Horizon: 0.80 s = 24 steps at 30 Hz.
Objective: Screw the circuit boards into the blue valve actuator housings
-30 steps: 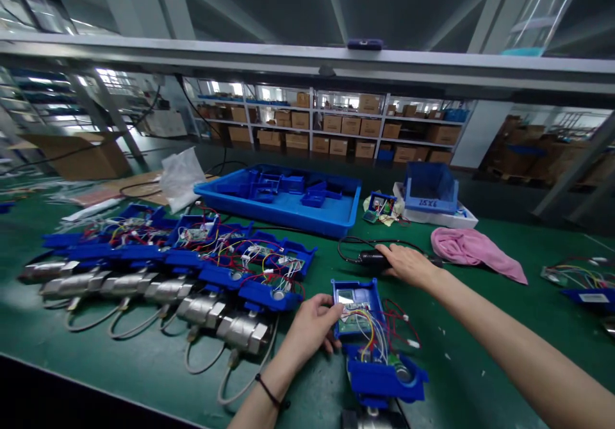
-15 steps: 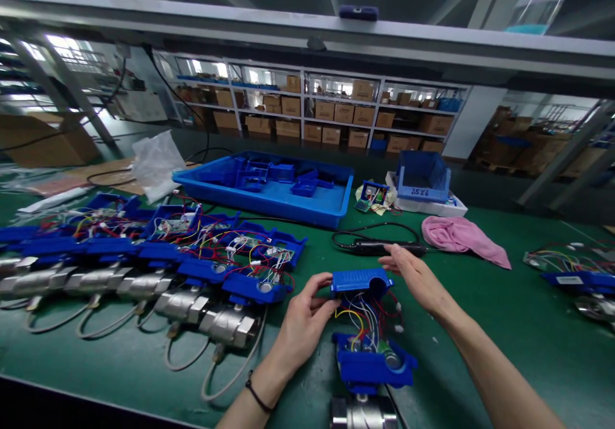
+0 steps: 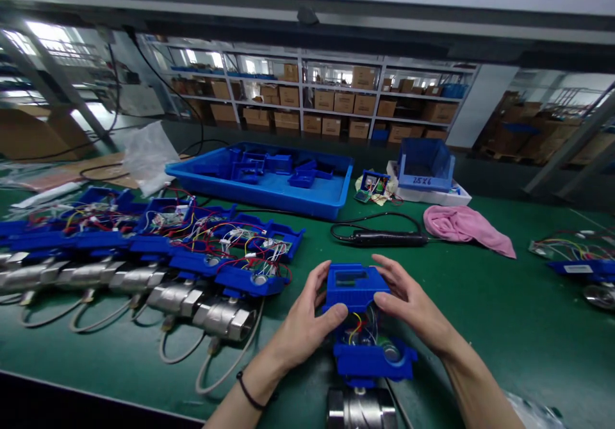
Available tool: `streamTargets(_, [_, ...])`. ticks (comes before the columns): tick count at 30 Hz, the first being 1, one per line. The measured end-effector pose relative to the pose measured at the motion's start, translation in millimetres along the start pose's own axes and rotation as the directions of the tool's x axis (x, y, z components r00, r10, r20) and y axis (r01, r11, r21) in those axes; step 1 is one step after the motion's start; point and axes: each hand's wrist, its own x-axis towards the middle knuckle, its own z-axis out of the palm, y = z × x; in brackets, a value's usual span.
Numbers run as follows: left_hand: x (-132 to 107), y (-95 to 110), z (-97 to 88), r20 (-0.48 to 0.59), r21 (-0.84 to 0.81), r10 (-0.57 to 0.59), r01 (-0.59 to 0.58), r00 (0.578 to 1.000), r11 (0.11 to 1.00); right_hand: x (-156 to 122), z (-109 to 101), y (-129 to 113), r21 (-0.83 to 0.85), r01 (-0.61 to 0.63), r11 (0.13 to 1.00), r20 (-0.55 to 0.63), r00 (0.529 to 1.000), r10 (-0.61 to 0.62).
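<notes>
Between my two hands is a blue plastic housing cover [image 3: 358,296] with a rectangular window. My left hand [image 3: 307,319] grips its left side, thumb on the front edge. My right hand [image 3: 412,304] holds the right side, its thumb near the front right corner. Below the cover, yellow, red and white wires [image 3: 360,328] run down into an open blue housing base [image 3: 372,362], where a round silver part shows. That base sits on a metal valve body [image 3: 361,410] at the bottom of the view. The cover is apart from the base at the front.
On the left, several similar blue housings [image 3: 192,259] with exposed wires stand in a row on metal valves [image 3: 225,317]. Behind are a blue tray [image 3: 259,192] of plastic parts, a black electric screwdriver [image 3: 384,238], a pink cloth [image 3: 468,229] and a blue bin [image 3: 425,166]. Another unit [image 3: 583,269] lies at right.
The cover has tipped over so its window now faces up toward me. My right hand has come down from beside it and taken hold of its right side.
</notes>
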Motion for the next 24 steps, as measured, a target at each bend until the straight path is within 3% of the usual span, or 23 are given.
streamTargets(10, [-5.4, 9.5, 3.8, 0.025, 0.062, 0.165, -0.167, 0.986, 0.984, -8.6, -10.9, -0.2, 0.033, 0.1, 0.994, 0.121, 0.987, -0.104])
streamTargets(24, [-5.2, 9.1, 3.6, 0.035, 0.051, 0.176, -0.178, 0.984, 0.983, -10.1, -11.8, -2.4, 0.029, 0.114, 0.993, 0.117, 0.986, -0.117])
